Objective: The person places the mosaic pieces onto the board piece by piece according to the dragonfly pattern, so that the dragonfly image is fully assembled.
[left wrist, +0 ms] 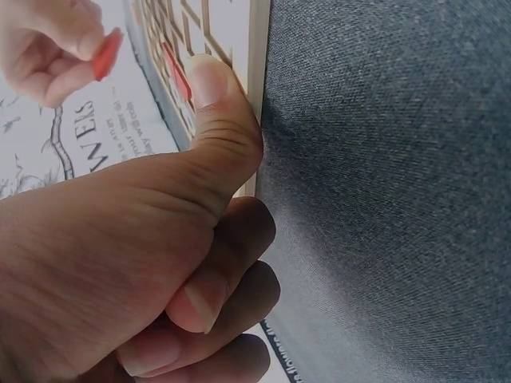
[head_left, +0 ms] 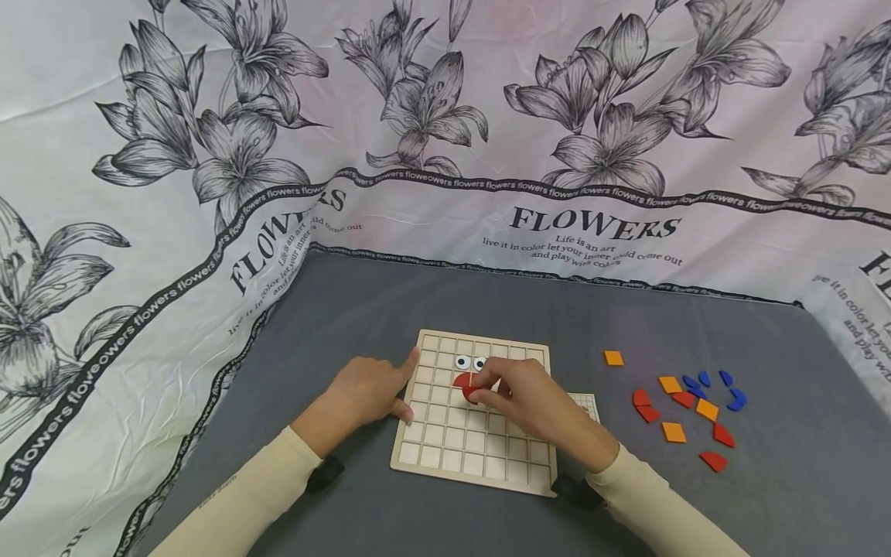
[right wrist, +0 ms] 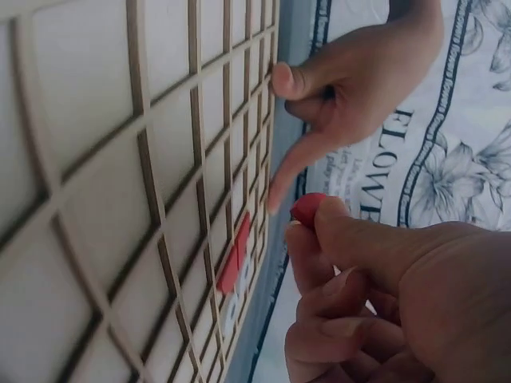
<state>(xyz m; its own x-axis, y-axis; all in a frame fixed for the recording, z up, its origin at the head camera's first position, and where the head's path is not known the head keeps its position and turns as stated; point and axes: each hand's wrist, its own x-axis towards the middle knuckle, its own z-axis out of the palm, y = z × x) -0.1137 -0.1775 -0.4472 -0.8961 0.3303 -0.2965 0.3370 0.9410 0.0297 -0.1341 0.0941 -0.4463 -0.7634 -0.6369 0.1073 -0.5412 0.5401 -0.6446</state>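
Observation:
A wooden grid board [head_left: 430, 435] lies on the grey table. My left hand [head_left: 363, 391] is at its left edge, the straight index finger touching high on the side and the thumb lower down; the other fingers are curled under. Between thumb and index finger, my right hand [head_left: 529, 394] pinches a red piece [right wrist: 306, 209], held just above the grid. Two red pieces [right wrist: 233, 259] sit side by side in the board's cells. Next to them are two white eye discs [head_left: 462, 361] with dark centres, one partly behind the right hand.
A smaller gridded board [head_left: 588, 404] shows past the right forearm. Scattered on the right of the table are orange squares [head_left: 614, 358], red quarter-round pieces [head_left: 713, 462] and blue half-rounds [head_left: 736, 400]. A flower-printed cloth [head_left: 431, 209] hangs along the back and left.

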